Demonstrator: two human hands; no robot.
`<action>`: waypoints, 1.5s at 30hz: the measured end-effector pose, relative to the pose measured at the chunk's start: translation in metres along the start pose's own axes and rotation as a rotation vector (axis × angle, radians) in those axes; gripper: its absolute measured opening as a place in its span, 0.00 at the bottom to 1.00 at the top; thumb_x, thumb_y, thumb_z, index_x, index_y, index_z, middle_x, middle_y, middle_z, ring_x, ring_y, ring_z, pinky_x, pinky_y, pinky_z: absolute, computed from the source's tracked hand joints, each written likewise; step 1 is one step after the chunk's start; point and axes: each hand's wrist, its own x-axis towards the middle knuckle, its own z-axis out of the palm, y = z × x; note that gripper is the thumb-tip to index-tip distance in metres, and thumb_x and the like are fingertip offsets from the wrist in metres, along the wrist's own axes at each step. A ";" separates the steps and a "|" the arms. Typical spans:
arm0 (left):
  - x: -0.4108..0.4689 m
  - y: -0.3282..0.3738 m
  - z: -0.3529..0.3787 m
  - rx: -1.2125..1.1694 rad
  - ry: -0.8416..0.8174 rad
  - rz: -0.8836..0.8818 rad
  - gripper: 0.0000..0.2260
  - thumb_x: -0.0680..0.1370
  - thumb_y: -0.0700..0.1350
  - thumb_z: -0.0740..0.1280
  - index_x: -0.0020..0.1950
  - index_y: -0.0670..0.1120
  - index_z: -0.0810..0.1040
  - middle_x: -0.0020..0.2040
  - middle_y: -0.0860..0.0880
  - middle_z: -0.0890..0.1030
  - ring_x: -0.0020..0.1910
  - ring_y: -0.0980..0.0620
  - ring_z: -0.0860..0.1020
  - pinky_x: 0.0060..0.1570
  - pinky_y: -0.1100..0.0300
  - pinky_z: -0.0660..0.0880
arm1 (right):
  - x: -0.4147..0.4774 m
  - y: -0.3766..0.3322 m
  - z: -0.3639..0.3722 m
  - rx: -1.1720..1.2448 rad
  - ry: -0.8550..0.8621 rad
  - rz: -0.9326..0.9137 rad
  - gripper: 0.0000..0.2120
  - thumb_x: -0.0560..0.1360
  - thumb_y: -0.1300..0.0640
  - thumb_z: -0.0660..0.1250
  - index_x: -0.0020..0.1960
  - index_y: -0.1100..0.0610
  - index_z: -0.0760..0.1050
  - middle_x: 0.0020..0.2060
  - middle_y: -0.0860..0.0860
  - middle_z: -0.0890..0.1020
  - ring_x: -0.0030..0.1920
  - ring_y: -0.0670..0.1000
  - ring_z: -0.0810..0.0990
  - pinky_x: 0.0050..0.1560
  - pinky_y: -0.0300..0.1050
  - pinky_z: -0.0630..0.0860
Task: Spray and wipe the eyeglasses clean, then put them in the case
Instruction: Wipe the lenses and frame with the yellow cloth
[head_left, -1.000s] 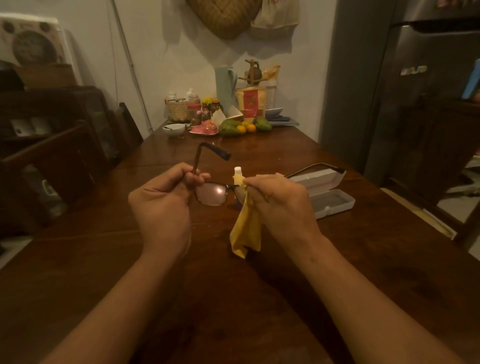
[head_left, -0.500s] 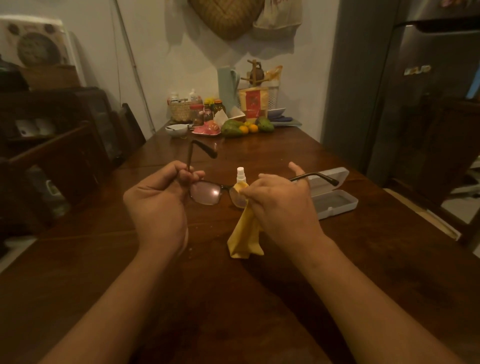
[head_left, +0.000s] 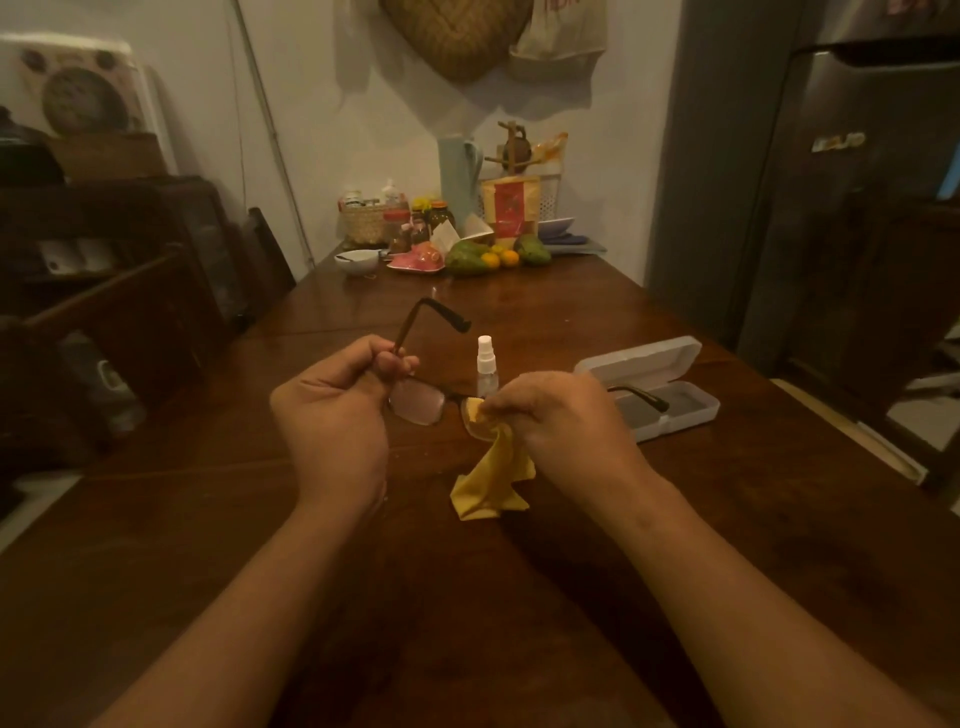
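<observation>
Dark-framed eyeglasses (head_left: 418, 402) are held above the wooden table (head_left: 260, 519), temples unfolded. My left hand (head_left: 332, 415) pinches the frame at the left hinge, with the left temple sticking up and away. My right hand (head_left: 563, 421) presses a yellow cloth (head_left: 491, 478) onto the right lens; the cloth's loose end hangs down to the table. A small clear spray bottle (head_left: 487, 366) with a white top stands upright just behind the glasses. An open white glasses case (head_left: 670, 395) lies to the right, behind the right temple.
At the table's far end stand a white bowl (head_left: 357, 260), a pink plate (head_left: 418, 260), green and orange fruit (head_left: 485, 257), jars and a basket. A dark chair (head_left: 119, 332) is at the left, a fridge (head_left: 841, 182) at the right.
My right thumb has dropped back onto the cloth and the hand has shifted slightly along the right lens. The glasses sit a little lower, showing more of the spray bottle behind.
</observation>
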 end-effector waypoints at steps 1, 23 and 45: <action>-0.002 -0.001 0.002 0.017 0.006 0.003 0.21 0.76 0.30 0.67 0.37 0.56 0.86 0.35 0.54 0.84 0.40 0.51 0.83 0.45 0.55 0.81 | 0.000 0.000 0.002 0.130 0.009 0.050 0.12 0.79 0.61 0.67 0.55 0.47 0.84 0.53 0.44 0.84 0.55 0.42 0.79 0.53 0.33 0.76; -0.003 0.002 0.005 -0.070 0.045 -0.044 0.18 0.75 0.29 0.66 0.37 0.50 0.86 0.34 0.51 0.84 0.37 0.53 0.83 0.39 0.63 0.79 | -0.009 -0.016 0.011 0.154 0.071 -0.124 0.12 0.73 0.45 0.67 0.54 0.35 0.80 0.52 0.24 0.78 0.70 0.38 0.66 0.74 0.72 0.42; -0.007 0.003 0.006 -0.049 0.010 -0.093 0.15 0.76 0.30 0.67 0.38 0.48 0.85 0.34 0.50 0.84 0.37 0.51 0.84 0.39 0.58 0.80 | -0.010 -0.012 0.002 -0.026 0.152 -0.172 0.10 0.76 0.45 0.66 0.55 0.36 0.79 0.53 0.36 0.83 0.69 0.42 0.72 0.74 0.64 0.40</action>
